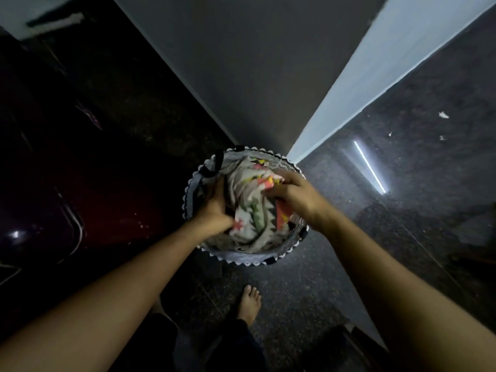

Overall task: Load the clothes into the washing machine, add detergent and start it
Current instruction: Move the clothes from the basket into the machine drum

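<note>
Gripping the patterned cloth [253, 220], your left hand [214, 212] curls into its folds at the bundle's 9 o'clock, and your right hand [295, 196] clenches a bunched edge at 2 o'clock. The cloth lies inside a round laundry basket [241, 258] with white zigzag trim. The basket stands on the dark speckled floor [322, 269], with a wall corner [255, 89] at its 12 o'clock. Your bare foot [251, 304] is at its 6 o'clock, and a glossy dark-red surface [67, 197] at its 9 o'clock.

Dim scene, bright strip-light glare on glossy floor [370, 167], left side nearly black, perhaps slight motion blur, wide-angle edge distortion
</note>
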Demonstrator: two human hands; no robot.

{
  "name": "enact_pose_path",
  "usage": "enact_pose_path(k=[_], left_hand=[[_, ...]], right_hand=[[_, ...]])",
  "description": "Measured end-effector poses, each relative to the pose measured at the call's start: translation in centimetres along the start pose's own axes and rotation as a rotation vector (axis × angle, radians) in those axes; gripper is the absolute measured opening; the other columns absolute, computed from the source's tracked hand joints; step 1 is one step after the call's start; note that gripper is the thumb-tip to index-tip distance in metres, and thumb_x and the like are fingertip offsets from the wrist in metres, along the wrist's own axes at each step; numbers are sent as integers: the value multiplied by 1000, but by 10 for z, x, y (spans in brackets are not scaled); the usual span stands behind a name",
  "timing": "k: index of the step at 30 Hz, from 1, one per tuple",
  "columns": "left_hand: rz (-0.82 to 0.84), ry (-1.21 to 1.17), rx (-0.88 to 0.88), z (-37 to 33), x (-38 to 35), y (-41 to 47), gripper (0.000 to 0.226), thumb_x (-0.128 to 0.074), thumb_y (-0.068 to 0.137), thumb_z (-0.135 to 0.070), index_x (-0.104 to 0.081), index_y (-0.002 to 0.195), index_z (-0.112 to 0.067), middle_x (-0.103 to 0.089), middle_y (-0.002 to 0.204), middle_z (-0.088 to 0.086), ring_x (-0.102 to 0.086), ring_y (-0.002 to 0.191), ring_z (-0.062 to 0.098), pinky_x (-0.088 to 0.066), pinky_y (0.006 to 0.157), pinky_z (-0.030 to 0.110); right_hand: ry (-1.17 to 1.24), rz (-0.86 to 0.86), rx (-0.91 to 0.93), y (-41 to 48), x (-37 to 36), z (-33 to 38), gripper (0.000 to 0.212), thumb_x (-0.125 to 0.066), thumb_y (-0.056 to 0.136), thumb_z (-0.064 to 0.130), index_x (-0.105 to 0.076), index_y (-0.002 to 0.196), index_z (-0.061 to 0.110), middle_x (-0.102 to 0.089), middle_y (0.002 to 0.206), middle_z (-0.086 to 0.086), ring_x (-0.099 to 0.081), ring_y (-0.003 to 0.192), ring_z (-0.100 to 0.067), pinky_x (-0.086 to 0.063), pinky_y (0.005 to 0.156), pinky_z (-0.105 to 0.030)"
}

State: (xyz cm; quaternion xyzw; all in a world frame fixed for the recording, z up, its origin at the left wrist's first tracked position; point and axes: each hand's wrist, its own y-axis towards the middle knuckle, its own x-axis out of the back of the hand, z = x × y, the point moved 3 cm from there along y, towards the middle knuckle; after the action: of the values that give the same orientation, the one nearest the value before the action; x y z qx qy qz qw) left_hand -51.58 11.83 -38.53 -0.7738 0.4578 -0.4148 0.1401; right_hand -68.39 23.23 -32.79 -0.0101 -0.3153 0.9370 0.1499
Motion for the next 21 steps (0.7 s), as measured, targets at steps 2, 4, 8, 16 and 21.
enact_pose_path(k=[2, 4, 8, 16, 21], left_hand=[[37, -69, 34, -15, 5, -10, 108, -87, 71, -17, -20, 156, -10, -26, 160, 14, -25, 147, 21, -24, 117, 26], [43, -128, 95, -29, 12, -24, 73, -72, 85, 0, -34, 148, 3, -39, 151, 22, -38, 141, 32, -32, 110, 29], [-56, -471, 48, -71, 40, -57, 57, -71, 85, -42, -61, 131, -9, -64, 129, 12, -60, 120, 26, -49, 104, 38], [46, -878, -195, -191, 117, -152, 55, -72, 80, -29, -62, 127, -4, -68, 124, 16, -65, 115, 29, -55, 96, 43], [-94, -836, -237, -231, 186, -206, 44, -67, 85, -20, -64, 126, -5, -71, 117, 18, -69, 105, 33, -58, 85, 45]], right_hand=[[39, 27, 9, -11, -10, 9, 31, -73, 75, 22, -70, 103, 10, -74, 99, -9, -69, 92, -28, -54, 89, -44], [105, 166, 18, -28, -18, 19, 37, -74, 78, 23, -65, 105, -1, -68, 98, -17, -63, 90, -31, -48, 87, -44], [464, -82, 69, -65, 2, 36, 34, -69, 79, 8, -64, 112, 14, -72, 111, -11, -70, 95, -24, -57, 75, -33], [-234, -172, 238, -109, -6, 69, 68, -82, 74, 16, -53, 132, 37, -60, 127, 26, -59, 117, -1, -49, 101, -26], [-25, -342, 289, -130, 5, 149, 24, -58, 73, 28, -72, 92, 25, -76, 93, 6, -68, 89, -13, -59, 84, -40]])
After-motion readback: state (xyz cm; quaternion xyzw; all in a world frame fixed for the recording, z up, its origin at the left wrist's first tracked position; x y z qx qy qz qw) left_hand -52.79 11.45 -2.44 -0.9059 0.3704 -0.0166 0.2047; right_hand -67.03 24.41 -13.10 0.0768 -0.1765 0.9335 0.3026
